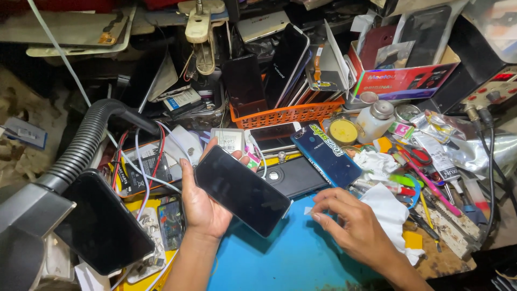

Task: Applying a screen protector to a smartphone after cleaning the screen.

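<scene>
Left hand (202, 207) has a dark phone (242, 189) cradled in the palm, screen up, above the blue mat (280, 258) on the bench. Right hand (353, 226) is narrowed down, fingertips pinching a tiny pale scrap (308, 210) just beside the phone's lower corner. Glass looks clean and bare, so I'd say prep's done and whatever goes on the screen isn't on yet. Orange basket (285, 114) of phones sits behind.
</scene>
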